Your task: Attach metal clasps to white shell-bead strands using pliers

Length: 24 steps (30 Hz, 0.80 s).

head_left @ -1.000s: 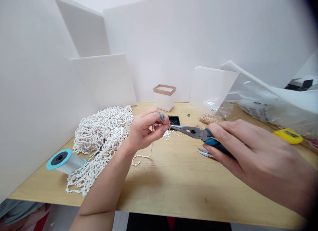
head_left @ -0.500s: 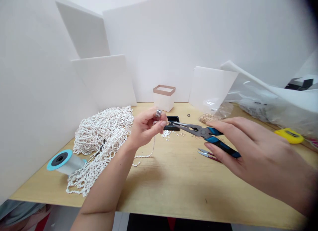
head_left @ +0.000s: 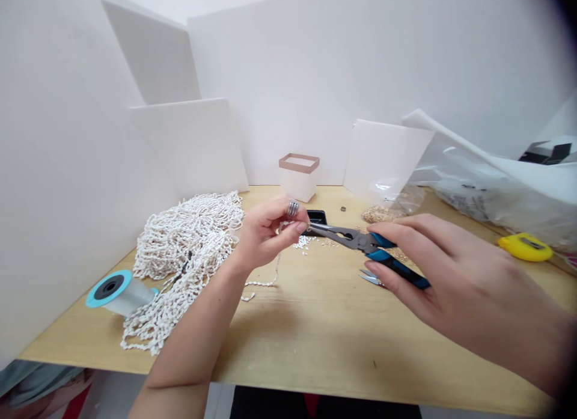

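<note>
Between the thumb and forefinger of my left hand (head_left: 273, 229) is the end of a white bead strand (head_left: 276, 269), which hangs down to the table. A ring of several bands sits on one finger. My right hand (head_left: 455, 275) grips long-nose pliers (head_left: 360, 241) with blue and black handles. Their narrow jaws point left and meet my left fingertips, where a tiny gold-coloured piece shows, too small to make out. Partly behind the pliers and my left fingers lies a black tray (head_left: 318, 217). Thread snips (head_left: 371, 278) lie below the pliers, partly covered by my right hand.
A heap of white bead strands (head_left: 189, 235) and a spool of clear line (head_left: 119, 291) lie at left. A white box (head_left: 298, 181) stands at the back. Loose white beads (head_left: 303, 242), a bag of tan beads (head_left: 383, 213) and a yellow tape measure (head_left: 525, 247) are also on the table.
The pliers have shifted left and slightly down, so their tips now reach my left fingertips. My left hand has moved slightly right. My right hand now covers more of the snips.
</note>
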Tool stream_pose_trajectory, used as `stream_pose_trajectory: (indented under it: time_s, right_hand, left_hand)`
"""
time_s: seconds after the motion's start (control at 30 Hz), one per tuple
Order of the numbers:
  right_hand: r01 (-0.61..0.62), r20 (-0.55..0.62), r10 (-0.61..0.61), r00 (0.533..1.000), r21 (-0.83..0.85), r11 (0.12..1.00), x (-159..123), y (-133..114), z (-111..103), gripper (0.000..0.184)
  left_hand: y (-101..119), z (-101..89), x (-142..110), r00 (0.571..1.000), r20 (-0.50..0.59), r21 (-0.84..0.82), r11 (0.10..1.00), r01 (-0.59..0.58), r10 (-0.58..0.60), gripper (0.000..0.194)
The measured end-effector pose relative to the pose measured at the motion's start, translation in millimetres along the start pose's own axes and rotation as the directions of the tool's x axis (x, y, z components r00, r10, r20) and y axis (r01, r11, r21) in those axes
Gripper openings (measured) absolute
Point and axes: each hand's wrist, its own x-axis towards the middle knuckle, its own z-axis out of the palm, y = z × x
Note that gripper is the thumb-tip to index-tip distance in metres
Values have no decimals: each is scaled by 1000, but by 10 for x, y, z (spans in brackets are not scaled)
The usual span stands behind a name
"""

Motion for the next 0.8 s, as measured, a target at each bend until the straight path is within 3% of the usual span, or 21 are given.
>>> stream_pose_trajectory:
  time_s: [0.4, 0.53, 0.6, 0.67, 0.73, 0.8]
  right_hand:
    - [49, -27, -51, 998, -54, 997, 33, -35, -16, 36]
    - [-44, 4, 44, 999, 161, 986, 58, 42, 79, 29]
    - [-170, 113, 141, 984, 319, 932, 24, 94, 233, 25]
    - [-304, 302, 189, 935, 402, 863, -74, 109, 471, 23]
    - [-372, 491, 146, 859, 402, 837, -234, 59, 752, 21]
    - [-396, 560, 126, 819, 393, 830, -425, -53, 1013, 23]
  left_hand:
    - [-1, 0, -7, 1000, -8, 29, 1000, 8, -7, 13]
    - [-22, 38, 0, 994, -42, -70, 992, 101, -104, 13]
    - [-35, 70, 16, 969, -70, -155, 962, 226, -239, 17]
    - [-57, 103, 32, 917, -70, -223, 903, 368, -392, 24]
    - [-89, 131, 41, 864, -44, -266, 839, 474, -502, 30]
    - [-124, 149, 45, 821, -20, -298, 788, 540, -570, 33]
